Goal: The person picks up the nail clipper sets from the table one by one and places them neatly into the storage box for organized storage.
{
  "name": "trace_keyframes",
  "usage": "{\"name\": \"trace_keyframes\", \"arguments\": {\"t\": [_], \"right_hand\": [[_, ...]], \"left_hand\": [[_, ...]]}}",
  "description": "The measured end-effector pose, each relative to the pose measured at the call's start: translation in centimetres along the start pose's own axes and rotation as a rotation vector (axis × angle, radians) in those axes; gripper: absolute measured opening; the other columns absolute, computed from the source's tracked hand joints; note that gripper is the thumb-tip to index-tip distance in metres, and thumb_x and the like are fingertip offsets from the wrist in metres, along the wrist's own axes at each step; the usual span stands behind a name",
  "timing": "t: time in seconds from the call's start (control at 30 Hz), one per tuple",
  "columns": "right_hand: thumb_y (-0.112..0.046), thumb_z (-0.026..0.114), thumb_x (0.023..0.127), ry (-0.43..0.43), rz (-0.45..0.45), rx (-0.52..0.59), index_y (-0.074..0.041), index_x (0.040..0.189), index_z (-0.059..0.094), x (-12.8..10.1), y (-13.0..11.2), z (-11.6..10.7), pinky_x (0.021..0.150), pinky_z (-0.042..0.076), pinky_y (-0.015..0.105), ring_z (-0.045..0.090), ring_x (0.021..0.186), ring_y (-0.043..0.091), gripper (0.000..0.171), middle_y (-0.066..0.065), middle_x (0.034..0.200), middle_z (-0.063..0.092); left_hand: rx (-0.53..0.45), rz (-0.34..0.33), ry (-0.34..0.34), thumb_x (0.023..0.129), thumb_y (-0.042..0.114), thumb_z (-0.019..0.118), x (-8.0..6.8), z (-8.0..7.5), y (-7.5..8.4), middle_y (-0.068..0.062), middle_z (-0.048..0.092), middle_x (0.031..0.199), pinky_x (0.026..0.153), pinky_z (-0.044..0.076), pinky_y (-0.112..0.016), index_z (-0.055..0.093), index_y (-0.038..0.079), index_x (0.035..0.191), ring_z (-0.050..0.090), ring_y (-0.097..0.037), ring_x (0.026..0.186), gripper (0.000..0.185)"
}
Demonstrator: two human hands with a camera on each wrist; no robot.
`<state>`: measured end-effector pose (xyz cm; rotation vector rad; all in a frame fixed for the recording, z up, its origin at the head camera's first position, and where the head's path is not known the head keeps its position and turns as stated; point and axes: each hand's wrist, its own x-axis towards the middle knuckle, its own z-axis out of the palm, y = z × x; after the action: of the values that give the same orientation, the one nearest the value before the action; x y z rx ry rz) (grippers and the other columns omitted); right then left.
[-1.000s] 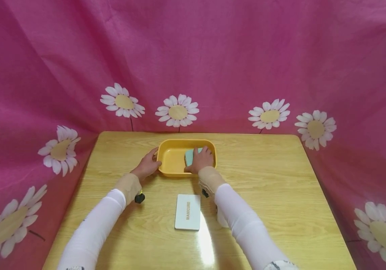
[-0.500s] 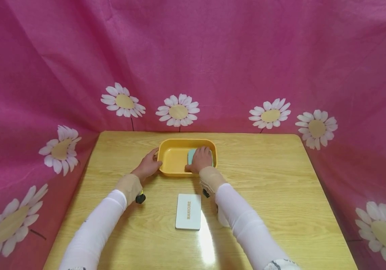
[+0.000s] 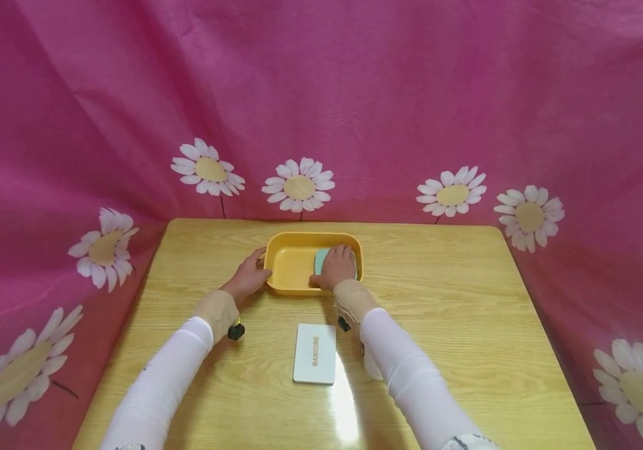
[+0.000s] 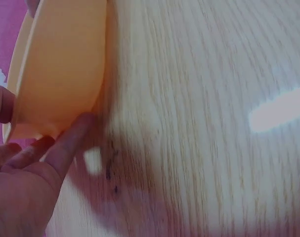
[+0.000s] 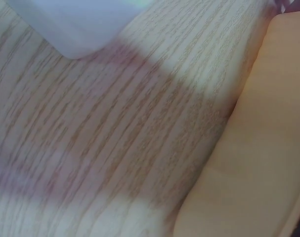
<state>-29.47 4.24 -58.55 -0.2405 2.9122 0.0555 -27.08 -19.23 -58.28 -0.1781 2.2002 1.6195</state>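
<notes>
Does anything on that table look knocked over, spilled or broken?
Nothing stands out. The yellow tray sits flat on the wooden table, the left hand at its rim and the right hand on a teal block inside. The white case lies flat nearer the person. No spills or damage show.

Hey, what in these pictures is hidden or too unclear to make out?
- Teal object in the yellow tray: head view, mostly covered by the right hand; its shape and the grip are unclear.
- Right hand: absent from the right wrist view.
- Left hand: left wrist view cuts it at the edge.
- White case: right wrist view shows one blurred corner.
</notes>
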Motion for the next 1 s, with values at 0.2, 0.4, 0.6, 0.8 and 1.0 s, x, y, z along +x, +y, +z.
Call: {"name": "trace_keyframes", "arguments": {"t": [0.2,0.4,0.6,0.8,1.0], "right_hand": [[-0.071,0.070,0.086,-0.001,0.013,0.032,0.013,0.153,0.035,-0.06,0.18,0.11,0.123,0.030,0.044,0.038,0.140,0.040,0.114,0.029,0.153,0.041],[-0.071,0.071,0.085,0.010,0.021,0.047,0.013,0.153,0.034,-0.24,0.24,0.00,0.123,0.031,0.044,0.038,0.140,0.040,0.115,0.029,0.152,0.041],[-0.073,0.070,0.085,-0.011,0.010,0.071,0.013,0.156,0.030,-0.37,0.27,0.07,0.124,0.030,0.044,0.035,0.145,0.041,0.119,0.030,0.157,0.036],[-0.074,0.064,0.089,-0.010,-0.011,0.086,0.009,0.159,0.029,-0.69,0.32,-0.23,0.125,0.029,0.046,0.032,0.149,0.042,0.113,0.032,0.161,0.032],[-0.072,0.062,0.092,0.040,-0.040,0.119,0.007,0.154,0.037,-0.84,0.44,-0.36,0.123,0.033,0.046,0.039,0.143,0.041,0.104,0.031,0.153,0.040]], "left_hand": [[-0.068,0.011,-0.011,0.102,-0.003,0.048,-0.11,0.29,0.28,-0.023,0.033,0.167,0.103,0.055,-0.045,0.015,0.011,0.169,0.052,-0.038,0.139,0.076],[-0.071,0.012,0.000,0.101,-0.002,0.050,-0.01,0.33,0.34,-0.022,0.032,0.168,0.101,0.056,-0.045,0.017,0.013,0.169,0.051,-0.038,0.140,0.077],[-0.042,0.024,-0.001,0.101,-0.003,0.050,-0.07,0.30,0.33,-0.023,0.030,0.168,0.106,0.053,-0.046,0.016,0.010,0.169,0.046,-0.038,0.145,0.077],[-0.003,0.017,0.013,0.102,0.000,0.050,-0.19,0.21,0.45,-0.022,0.031,0.168,0.106,0.053,-0.045,0.016,0.012,0.169,0.048,-0.036,0.144,0.076],[0.011,-0.015,0.028,0.103,0.002,0.052,-0.08,0.35,0.67,-0.020,0.031,0.169,0.104,0.055,-0.043,0.016,0.014,0.169,0.051,-0.034,0.141,0.076]]}}
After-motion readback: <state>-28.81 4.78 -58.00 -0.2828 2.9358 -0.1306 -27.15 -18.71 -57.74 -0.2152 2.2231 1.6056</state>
